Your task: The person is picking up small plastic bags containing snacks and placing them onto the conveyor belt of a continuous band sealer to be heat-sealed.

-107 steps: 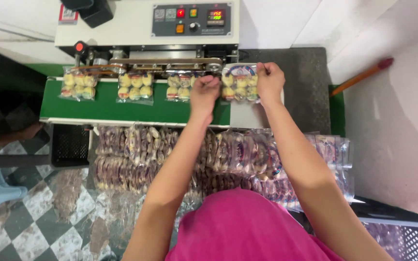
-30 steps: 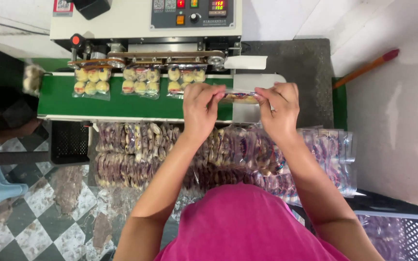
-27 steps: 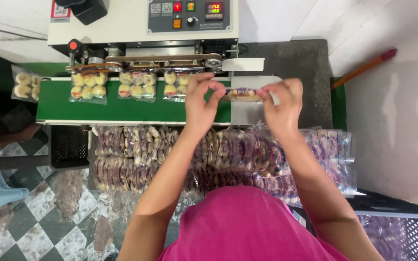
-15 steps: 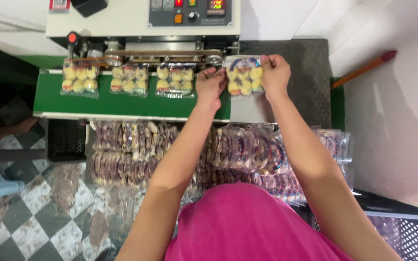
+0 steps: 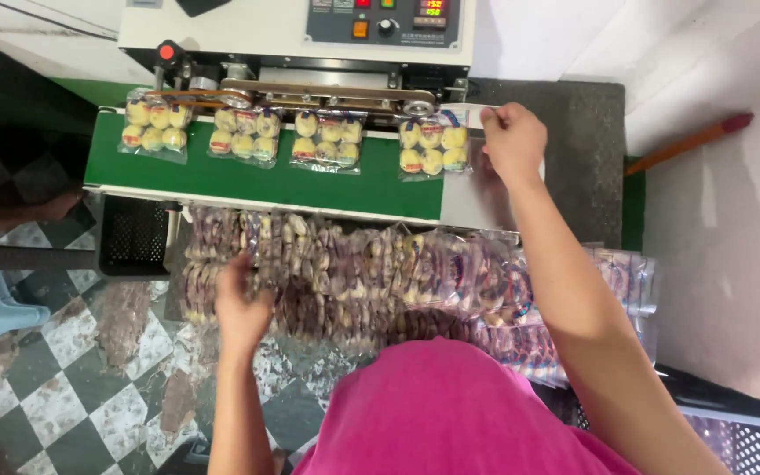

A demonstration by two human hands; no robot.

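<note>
right hand [image 5: 514,141] at right end of green belt [image 5: 266,180], fingers pinched on top right corner of clear pack [image 5: 434,147] of yellow balls; pack lies flat on belt, top edge under sealer rail [image 5: 310,92]. three more packs [image 5: 244,134] on belt toward left end, well apart from hand. left hand [image 5: 241,303] down at pile of unsealed packs [image 5: 371,281] below belt's near edge, fingers curled into left end of pile; cannot tell whether gripping one. pink shirt [image 5: 450,413] nearest camera.

Packing workshop: belt sealing machine [image 5: 301,53]
</note>
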